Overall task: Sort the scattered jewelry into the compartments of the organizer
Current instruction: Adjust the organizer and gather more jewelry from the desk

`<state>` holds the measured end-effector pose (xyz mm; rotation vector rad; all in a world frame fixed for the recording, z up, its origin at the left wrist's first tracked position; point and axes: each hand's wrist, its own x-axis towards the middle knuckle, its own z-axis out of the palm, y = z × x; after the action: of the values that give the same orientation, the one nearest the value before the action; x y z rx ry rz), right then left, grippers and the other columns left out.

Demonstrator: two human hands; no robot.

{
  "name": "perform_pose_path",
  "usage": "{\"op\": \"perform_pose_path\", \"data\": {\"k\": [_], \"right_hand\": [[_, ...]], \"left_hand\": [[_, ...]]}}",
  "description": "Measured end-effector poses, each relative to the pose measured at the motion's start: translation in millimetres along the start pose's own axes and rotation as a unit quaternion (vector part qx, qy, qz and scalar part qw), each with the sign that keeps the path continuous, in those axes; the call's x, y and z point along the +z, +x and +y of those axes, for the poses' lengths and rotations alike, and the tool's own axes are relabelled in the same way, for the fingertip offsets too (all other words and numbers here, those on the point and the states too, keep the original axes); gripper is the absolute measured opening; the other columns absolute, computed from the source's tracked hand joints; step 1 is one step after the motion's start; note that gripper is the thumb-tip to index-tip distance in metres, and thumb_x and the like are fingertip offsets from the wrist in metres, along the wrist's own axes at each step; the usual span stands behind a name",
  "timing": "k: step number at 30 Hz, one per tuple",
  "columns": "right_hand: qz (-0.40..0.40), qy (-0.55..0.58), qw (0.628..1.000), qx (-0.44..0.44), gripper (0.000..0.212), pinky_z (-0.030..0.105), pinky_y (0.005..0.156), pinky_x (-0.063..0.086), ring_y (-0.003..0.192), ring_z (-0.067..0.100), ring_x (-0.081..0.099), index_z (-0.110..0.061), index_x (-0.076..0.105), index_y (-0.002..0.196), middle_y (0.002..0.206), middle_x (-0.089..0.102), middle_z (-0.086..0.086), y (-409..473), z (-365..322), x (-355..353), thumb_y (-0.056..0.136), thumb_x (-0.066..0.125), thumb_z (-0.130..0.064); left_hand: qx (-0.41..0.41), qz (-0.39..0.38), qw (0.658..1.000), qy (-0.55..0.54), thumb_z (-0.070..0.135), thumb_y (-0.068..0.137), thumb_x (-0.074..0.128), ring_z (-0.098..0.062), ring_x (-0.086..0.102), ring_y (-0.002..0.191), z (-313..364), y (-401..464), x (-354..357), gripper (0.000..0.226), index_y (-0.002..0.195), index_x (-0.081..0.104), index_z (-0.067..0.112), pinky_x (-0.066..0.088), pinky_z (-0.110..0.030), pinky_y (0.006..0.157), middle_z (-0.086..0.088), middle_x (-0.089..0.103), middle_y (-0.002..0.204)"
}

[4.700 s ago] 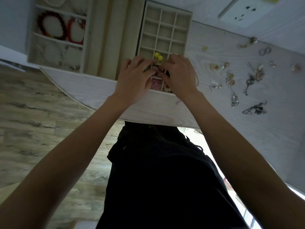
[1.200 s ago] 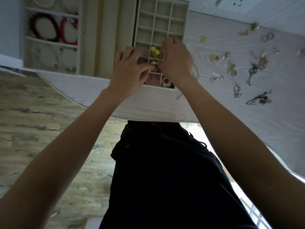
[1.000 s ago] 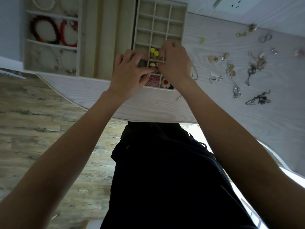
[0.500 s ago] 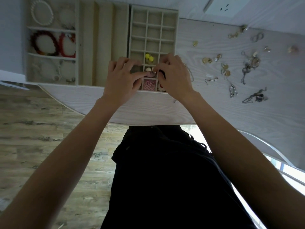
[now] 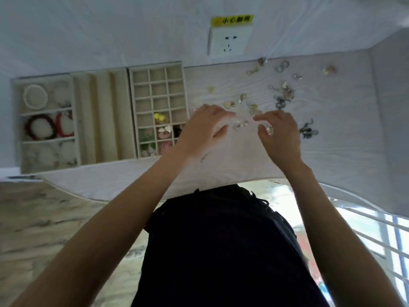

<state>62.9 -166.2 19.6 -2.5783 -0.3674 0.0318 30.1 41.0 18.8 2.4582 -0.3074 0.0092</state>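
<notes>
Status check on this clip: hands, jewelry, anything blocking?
Both hands off the organizer, over the scattered jewelry. Left hand open, reaching; right hand pinching a small shiny piece. Nothing blocking.

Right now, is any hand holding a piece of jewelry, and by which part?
The right hand seems to pinch a small shiny piece at its fingertips; which part cannot be told. The left hand reaches toward a small earring, holding nothing.

The left hand (image 5: 204, 127) covers the near right cells of the organizer (image 5: 158, 109). Motion blur smears both hands; whether the right hand (image 5: 280, 131) pinches the pale piece (image 5: 269, 130) at its fingers cannot be told. Loose jewelry (image 5: 284, 95) on the table (image 5: 345, 134) is too small to identify. Both elbows are cut off by the bottom edge
</notes>
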Motion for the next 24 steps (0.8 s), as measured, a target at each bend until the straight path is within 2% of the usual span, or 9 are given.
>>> {"op": "perform_pose_path", "data": {"k": [2,5,10,12,14,17,20,24], "right_hand": [[0.004,-0.004,0.998,0.065,0.029,0.039,0.087,0.042,0.099,0.033,0.057,-0.013,0.069,0.100,0.103,0.066,0.012,11,32,-13,0.079,0.049,-0.017],[-0.002,-0.012,0.994,0.111,0.031,0.036,0.090,0.041,0.105,0.032,0.056,-0.011,0.066,0.108,0.112,0.062,0.013,36,72,-24,0.081,0.051,-0.012],[-0.067,-0.014,0.995,0.077,0.038,0.033,0.096,0.036,0.116,0.032,0.049,-0.011,0.053,0.128,0.128,0.052,0.014,78,104,-18,0.090,0.051,-0.011],[-0.119,-0.040,0.991,0.054,0.036,0.034,0.096,0.034,0.114,0.034,0.046,-0.011,0.055,0.127,0.128,0.050,0.018,84,104,-13,0.091,0.051,-0.011],[-0.138,-0.036,0.989,0.031,0.033,0.033,0.090,0.036,0.105,0.035,0.050,-0.013,0.063,0.119,0.121,0.051,0.020,78,98,-7,0.088,0.053,-0.006],[-0.129,0.019,0.991,0.024,0.030,0.029,0.079,0.039,0.098,0.030,0.055,-0.011,0.064,0.114,0.113,0.056,0.016,57,90,1,0.086,0.054,-0.005],[-0.097,0.073,0.991,0.058,0.025,0.032,0.072,0.040,0.092,0.030,0.056,-0.008,0.055,0.108,0.104,0.058,0.010,36,88,4,0.083,0.054,-0.003],[-0.071,0.074,0.989,0.110,0.031,0.036,0.077,0.043,0.097,0.028,0.055,-0.009,0.052,0.109,0.107,0.058,0.008,25,100,-4,0.080,0.062,-0.008]], "left_hand": [[-0.032,-0.055,0.997,-0.044,0.018,0.092,0.056,-0.023,0.051,0.107,18,36,17,0.034,0.126,0.057,0.015,0.031,-0.022,0.090,-0.005,0.061,0.116],[-0.044,-0.099,0.994,-0.009,0.022,0.092,0.054,-0.023,0.046,0.115,31,84,51,0.042,0.134,0.050,0.017,0.033,-0.028,0.093,-0.006,0.055,0.125],[-0.071,-0.106,0.989,0.071,0.020,0.089,0.054,-0.025,0.036,0.128,39,124,87,0.052,0.139,0.042,0.018,0.034,-0.037,0.099,-0.003,0.044,0.141],[-0.081,-0.098,0.988,0.090,0.020,0.088,0.054,-0.025,0.034,0.131,40,130,95,0.053,0.139,0.041,0.018,0.032,-0.038,0.100,-0.001,0.042,0.143],[-0.095,-0.097,0.986,0.092,0.021,0.088,0.055,-0.026,0.033,0.131,41,130,99,0.053,0.139,0.041,0.016,0.032,-0.040,0.100,-0.002,0.041,0.143],[-0.106,-0.099,0.984,0.102,0.023,0.088,0.056,-0.024,0.033,0.131,41,124,103,0.050,0.137,0.046,0.019,0.032,-0.040,0.102,0.000,0.042,0.143],[-0.108,-0.072,0.984,0.120,0.020,0.086,0.055,-0.023,0.040,0.128,34,107,103,0.040,0.125,0.058,0.021,0.034,-0.040,0.101,0.002,0.050,0.137],[-0.050,-0.024,0.984,0.169,0.025,0.084,0.046,-0.025,0.058,0.114,22,88,99,0.033,0.108,0.069,0.020,0.047,-0.040,0.091,0.000,0.064,0.120]]}}
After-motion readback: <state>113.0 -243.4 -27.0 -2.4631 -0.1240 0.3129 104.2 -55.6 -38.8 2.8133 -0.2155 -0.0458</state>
